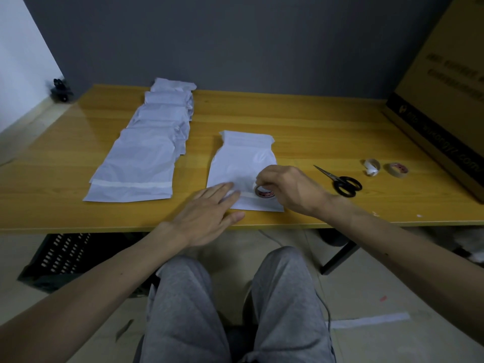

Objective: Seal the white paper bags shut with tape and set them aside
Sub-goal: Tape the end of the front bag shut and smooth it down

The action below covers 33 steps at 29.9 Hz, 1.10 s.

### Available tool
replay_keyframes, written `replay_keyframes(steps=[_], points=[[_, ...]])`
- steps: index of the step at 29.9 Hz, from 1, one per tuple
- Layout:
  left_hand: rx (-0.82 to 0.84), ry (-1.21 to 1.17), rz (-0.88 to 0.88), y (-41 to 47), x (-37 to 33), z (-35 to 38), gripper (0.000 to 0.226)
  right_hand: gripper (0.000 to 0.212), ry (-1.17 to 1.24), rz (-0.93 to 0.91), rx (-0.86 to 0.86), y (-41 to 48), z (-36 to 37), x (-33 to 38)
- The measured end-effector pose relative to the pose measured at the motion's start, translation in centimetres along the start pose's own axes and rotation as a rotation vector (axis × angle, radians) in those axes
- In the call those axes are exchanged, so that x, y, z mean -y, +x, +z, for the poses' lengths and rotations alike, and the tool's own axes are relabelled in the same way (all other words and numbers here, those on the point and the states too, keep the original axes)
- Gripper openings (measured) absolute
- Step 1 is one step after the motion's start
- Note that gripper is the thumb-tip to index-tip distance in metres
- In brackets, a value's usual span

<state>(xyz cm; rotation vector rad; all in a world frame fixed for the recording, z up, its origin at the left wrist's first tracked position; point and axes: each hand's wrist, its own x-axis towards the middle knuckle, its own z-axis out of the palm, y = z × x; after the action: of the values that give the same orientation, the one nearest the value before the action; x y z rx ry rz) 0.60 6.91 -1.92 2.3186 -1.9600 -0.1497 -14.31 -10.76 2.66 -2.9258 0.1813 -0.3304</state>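
Observation:
A white paper bag (242, 161) lies flat near the front edge of the wooden table (314, 132). My left hand (207, 218) presses its straight fingers on the bag's lower left corner, where a strip of tape runs. My right hand (285, 189) grips a small tape roll (263, 193) standing on the bag's lower right part. To the left, a row of several white bags (146, 153) overlaps toward the wall, and the nearest one shows a tape strip across its bottom.
Black-handled scissors (340, 182) lie right of the bag. Further right sit an empty tape core (372, 167) and another tape roll (397, 169). A large cardboard box (445, 100) fills the table's right end. A black crate (57, 258) stands under the table.

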Motion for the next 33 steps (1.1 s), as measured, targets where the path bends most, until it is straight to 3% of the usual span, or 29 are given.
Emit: replay_keyframes(steps=[3,7,10,13,16,27,33], points=[[-0.037,0.007,-0.012,0.2,-0.6,-0.5,0.1,0.028,0.039,0.004,-0.027,-0.2,0.2,0.0],[-0.024,-0.071,-0.03,0.7,-1.7,-0.9,0.074,0.034,0.083,0.039,-0.069,-0.9,0.8,-0.2],[-0.038,-0.103,-0.055,0.7,-2.4,-0.2,0.066,0.034,0.125,0.065,-0.144,-1.5,1.4,0.0],[-0.026,-0.05,-0.029,1.0,-2.7,0.3,0.071,0.024,0.219,0.201,-0.206,-1.8,1.7,-0.2],[-0.001,-0.091,-0.004,1.3,-3.3,0.1,0.072,0.015,0.28,0.169,-0.288,-1.9,2.3,-0.4],[0.072,-0.098,0.007,1.7,-3.6,0.0,0.068,0.027,0.366,0.204,-0.398,-2.5,3.5,-0.3],[0.013,-0.293,0.021,1.7,-3.8,-0.5,0.064,0.028,0.381,0.206,-0.423,-2.7,3.7,-0.3]])
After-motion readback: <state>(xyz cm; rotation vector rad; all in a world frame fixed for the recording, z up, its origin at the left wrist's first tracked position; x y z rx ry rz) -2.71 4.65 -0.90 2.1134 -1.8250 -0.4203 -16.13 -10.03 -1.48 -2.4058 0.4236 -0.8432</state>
